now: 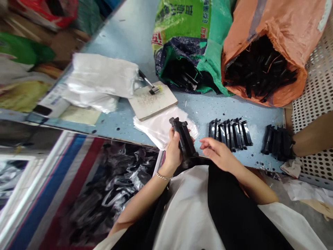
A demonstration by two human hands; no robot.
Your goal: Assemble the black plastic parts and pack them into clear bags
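My left hand (172,152) is wrapped round long black plastic parts (185,141), held side by side above the table's front edge. To their right hovers my right hand (219,152), its fingers apart and slightly bent, with nothing visible in it. Just beyond that hand, a row of black plastic parts (230,133) with shiny faces lies on the blue table. A second group of black parts (278,141) sits farther right. Beneath and behind my left hand lie flat clear plastic bags (166,126), partly under a pale board (153,104).
A small hammer (154,90) rests on the board. Stacked white bags (101,74) lie at left. A green sack (187,66) and an orange sack (304,80), both holding black parts, stand at the back. Below the table's edge are bagged dark items (125,184).
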